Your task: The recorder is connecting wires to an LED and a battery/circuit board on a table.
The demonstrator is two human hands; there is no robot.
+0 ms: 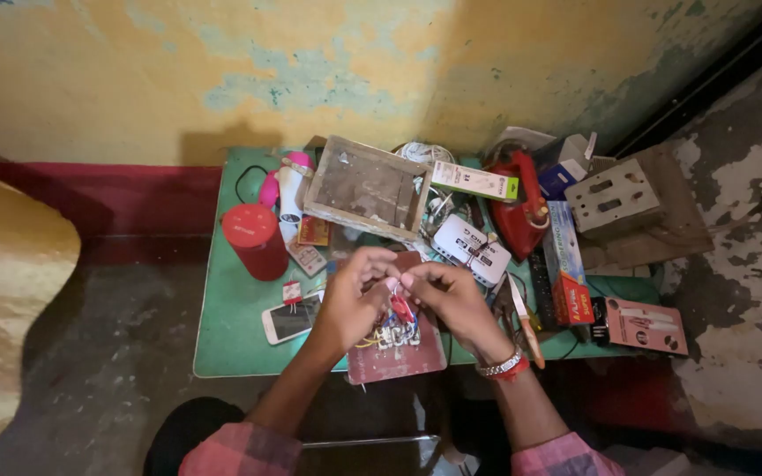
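At frame centre, left hand [352, 300] and right hand [448, 295] meet, pinching a red wire [401, 308] above the reddish switchboard [396, 353] — seemingly mid-wiring. Next likely needs steady seating at a terminal.

Both of your forearms reach up from the bottom of the view and angle inward, so that your hands meet in the middle. Your left hand [350, 304] is curled, knuckles up, with its fingers [379, 264] bent in toward the other hand. Your right hand [451, 295] mirrors it, wrist bent slightly, thumb and forefinger pinched together at the point where the two hands touch. Pink checked sleeves are pushed up near both elbows, leaving the forearms bare. Your right wrist carries a silver metal watch band with a red thread beside it.
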